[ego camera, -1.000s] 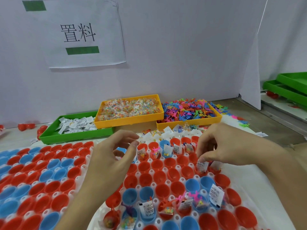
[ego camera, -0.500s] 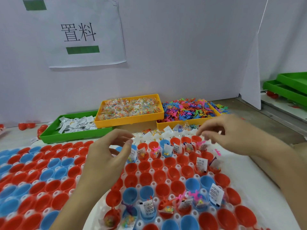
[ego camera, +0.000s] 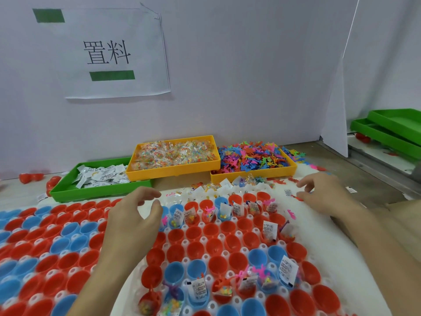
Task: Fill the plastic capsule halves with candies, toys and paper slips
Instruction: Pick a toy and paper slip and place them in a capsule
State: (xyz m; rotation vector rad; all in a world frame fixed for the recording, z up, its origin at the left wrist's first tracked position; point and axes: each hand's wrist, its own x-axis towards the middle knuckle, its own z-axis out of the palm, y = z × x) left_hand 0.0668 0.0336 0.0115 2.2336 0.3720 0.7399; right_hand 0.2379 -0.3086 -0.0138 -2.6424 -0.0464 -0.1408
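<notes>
Across the lower frame lies a white tray of red and blue capsule halves (some already filled). The left hand hovers mid-frame, fingers loosely curled, empty. The right hand, fingers relaxed, holds nothing. Behind: green bin, yellow bins, a pale wall with a sign

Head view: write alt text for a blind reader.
Two bare hands, left and right, hover open over a white tray of red and blue capsule halves, a few already filled. Behind sit bins of paper slips, candies and toys.
</notes>
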